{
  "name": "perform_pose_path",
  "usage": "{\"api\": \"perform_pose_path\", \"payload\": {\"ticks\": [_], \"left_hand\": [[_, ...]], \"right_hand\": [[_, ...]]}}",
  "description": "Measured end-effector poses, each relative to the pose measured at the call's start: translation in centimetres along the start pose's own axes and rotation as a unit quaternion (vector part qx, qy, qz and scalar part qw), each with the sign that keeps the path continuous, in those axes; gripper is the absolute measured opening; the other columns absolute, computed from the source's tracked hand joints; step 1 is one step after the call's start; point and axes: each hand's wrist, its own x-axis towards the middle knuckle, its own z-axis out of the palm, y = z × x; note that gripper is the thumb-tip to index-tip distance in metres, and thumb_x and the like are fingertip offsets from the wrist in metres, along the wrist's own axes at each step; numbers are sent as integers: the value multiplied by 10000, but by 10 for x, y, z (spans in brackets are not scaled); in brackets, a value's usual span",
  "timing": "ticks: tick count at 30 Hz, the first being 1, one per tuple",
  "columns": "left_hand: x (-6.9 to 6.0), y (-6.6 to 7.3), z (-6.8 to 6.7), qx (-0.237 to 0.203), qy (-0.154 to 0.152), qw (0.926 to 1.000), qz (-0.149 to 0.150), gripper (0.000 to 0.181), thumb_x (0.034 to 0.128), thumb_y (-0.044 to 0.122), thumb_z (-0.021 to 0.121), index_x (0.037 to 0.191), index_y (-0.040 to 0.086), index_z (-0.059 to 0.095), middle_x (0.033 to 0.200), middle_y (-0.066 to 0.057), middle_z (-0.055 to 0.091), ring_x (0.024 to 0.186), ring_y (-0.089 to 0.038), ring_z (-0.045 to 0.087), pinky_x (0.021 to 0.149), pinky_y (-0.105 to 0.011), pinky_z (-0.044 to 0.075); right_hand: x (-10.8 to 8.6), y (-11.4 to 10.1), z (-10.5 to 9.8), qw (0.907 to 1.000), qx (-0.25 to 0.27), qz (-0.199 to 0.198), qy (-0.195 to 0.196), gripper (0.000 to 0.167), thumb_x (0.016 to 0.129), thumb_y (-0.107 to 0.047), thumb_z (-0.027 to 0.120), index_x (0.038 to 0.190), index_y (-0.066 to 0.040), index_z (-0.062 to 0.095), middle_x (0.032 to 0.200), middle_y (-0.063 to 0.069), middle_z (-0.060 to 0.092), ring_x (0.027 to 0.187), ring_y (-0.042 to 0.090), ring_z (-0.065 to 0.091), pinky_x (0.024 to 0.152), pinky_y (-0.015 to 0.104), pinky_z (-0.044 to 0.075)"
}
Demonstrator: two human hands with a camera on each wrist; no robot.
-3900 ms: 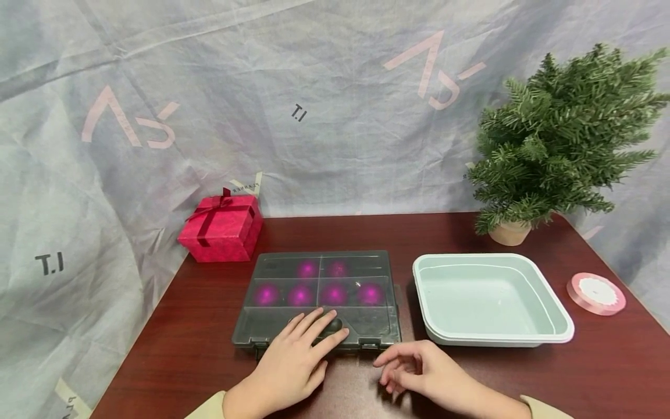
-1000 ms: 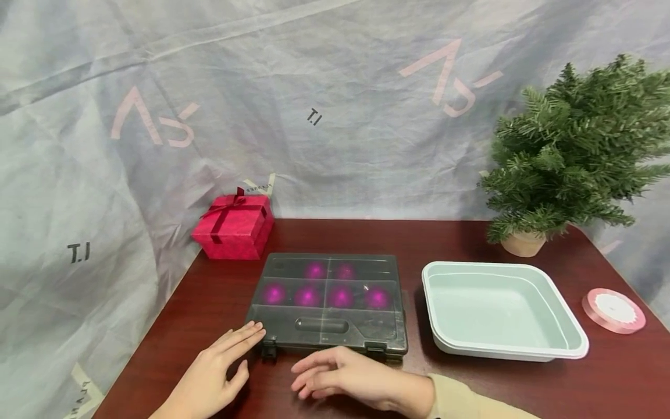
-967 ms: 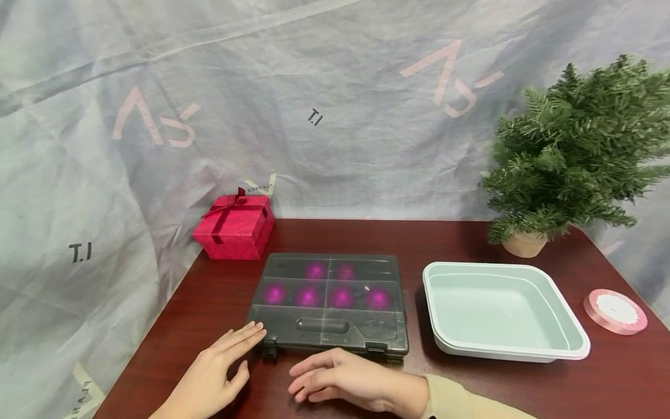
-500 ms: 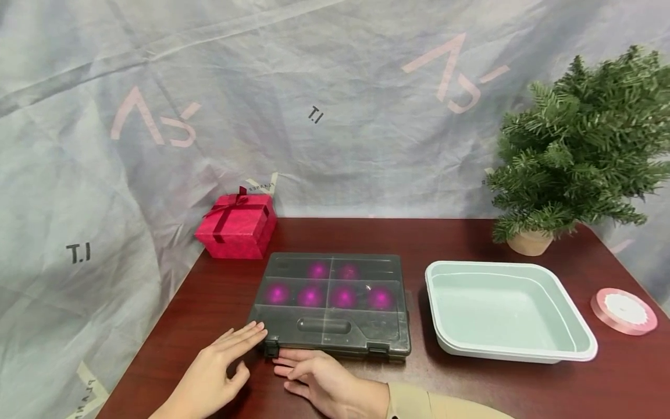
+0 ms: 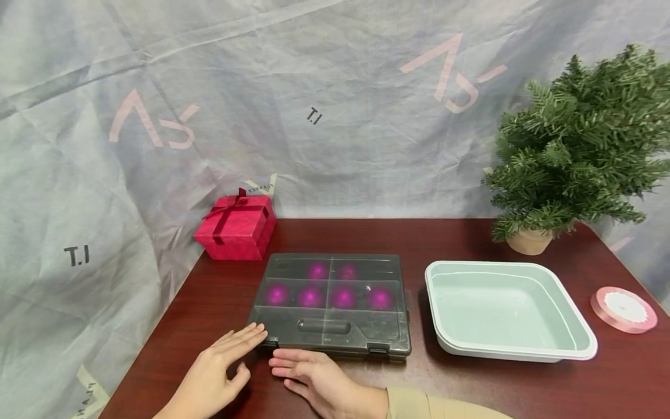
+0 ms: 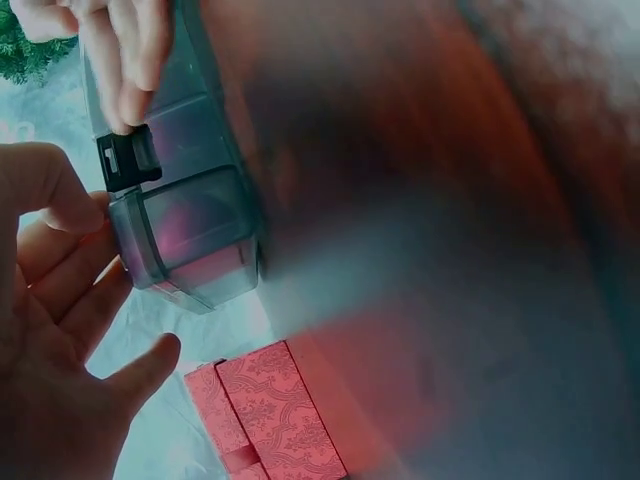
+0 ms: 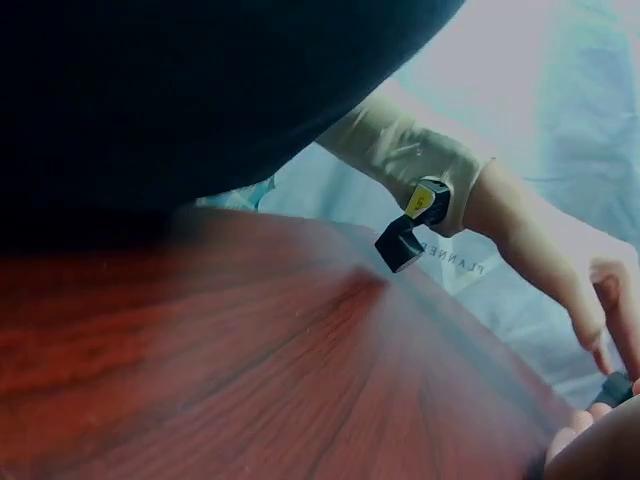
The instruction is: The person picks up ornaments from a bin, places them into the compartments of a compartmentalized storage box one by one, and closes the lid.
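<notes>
A dark see-through compartment case [image 5: 361, 326] lies with its lid down, several glowing magenta round things [image 5: 311, 297] showing through it. My left hand [image 5: 211, 372] rests straight fingertips on the case's front left corner. Close to the left latch, my right hand [image 5: 321, 381] holds its fingers nearly straight along the case's front edge. In the left wrist view the right fingertips touch the black latch [image 6: 130, 160], while the left fingers lie along the case's side. The right wrist view shows mostly table, with the right fingers largely out of sight.
A pale green tray [image 5: 502, 352] stands right of the case. Beyond it are a pink ribbon roll [image 5: 623, 311] and a potted small fir tree [image 5: 576, 151]. A red gift box [image 5: 235, 227] sits at the back left. All stand on a dark red table [image 5: 434, 233].
My left hand has moved from the lid's middle to the left corner. My right hand has come left to the left latch, which hung down earlier and now sits up against the case.
</notes>
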Motion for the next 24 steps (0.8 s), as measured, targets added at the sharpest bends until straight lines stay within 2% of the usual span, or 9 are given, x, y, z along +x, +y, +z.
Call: {"api": "perform_pose_path", "payload": {"ticks": [4, 6, 8, 11, 13, 14, 15, 18, 24], "left_hand": [[0, 0, 1, 13, 11, 10000, -5, 673, 666, -81, 689, 1302, 139, 719, 1345, 5, 663, 1239, -210, 622, 1124, -127, 200], [0, 0, 2, 36, 30, 10000, 42, 667, 664, -78, 694, 1296, 133, 721, 1338, 2, 667, 1236, -216, 624, 1122, -124, 200], [0, 0, 2, 61, 53, 9999, 91, 664, 662, -75, 699, 1294, 128, 722, 1334, 1, 669, 1234, -219, 626, 1121, -124, 202], [0, -1, 2, 98, 86, 9998, 124, 664, 661, -76, 702, 1293, 125, 723, 1331, 5, 671, 1230, -218, 628, 1120, -134, 222], [0, 0, 1, 126, 86, 9998, 100, 665, 661, -74, 703, 1293, 131, 724, 1333, 16, 669, 1232, -210, 627, 1116, -147, 254], [0, 0, 1, 152, 85, 9998, 92, 665, 661, -71, 705, 1293, 135, 725, 1333, 22, 668, 1231, -206, 627, 1111, -157, 276], [0, 0, 1, 171, 77, 9998, 79, 666, 661, -67, 706, 1293, 140, 726, 1332, 26, 669, 1230, -204, 628, 1105, -168, 299], [0, 1, 0, 204, 62, 9998, 30, 663, 662, -57, 719, 1292, 151, 728, 1329, 39, 670, 1224, -194, 631, 1096, -170, 314], [1, 1, 0, 94, 62, 9999, 43, 664, 662, -62, 722, 1295, 139, 725, 1321, 6, 678, 1219, -211, 634, 1112, -112, 210]], "right_hand": [[-3, -8, 2, 9877, -1259, -869, -338, 350, 965, 21, 508, 1271, 149, 621, 1170, 270, 689, 1089, 267, 689, 893, 280, 532], [-2, -14, 2, 9543, -2447, -1655, -442, 265, 974, 32, 555, 1193, 116, 678, 1089, 217, 725, 994, 181, 714, 827, 228, 543], [0, -21, 2, 8842, -3902, -2538, -394, 201, 966, 19, 622, 1141, 50, 716, 1055, 140, 737, 954, 100, 697, 813, 205, 539], [5, -29, 1, 7407, -5776, -3430, 25, 180, 931, -66, 733, 1111, -56, 732, 1068, 2, 702, 988, 35, 638, 899, 238, 522], [9, -33, 2, 6498, -6670, -3631, 321, 225, 908, -164, 787, 1112, -88, 729, 1094, -27, 659, 1022, 61, 595, 938, 250, 499], [12, -34, 3, 6122, -7006, -3637, 462, 258, 896, -216, 806, 1111, -95, 730, 1104, -35, 640, 1038, 77, 576, 954, 249, 485], [14, -34, 4, 5863, -7239, -3592, 560, 287, 886, -256, 818, 1110, -99, 732, 1102, -35, 622, 1030, 89, 558, 953, 247, 480], [20, -35, 7, 5361, -7685, -3405, 776, 354, 859, -350, 839, 1102, -115, 733, 1079, -40, 578, 981, 103, 505, 883, 206, 464], [29, -34, 9, 5096, -7871, -3321, 1026, 303, 842, -346, 851, 1030, -165, 699, 1002, -68, 545, 919, 97, 483, 842, 207, 461]]}}
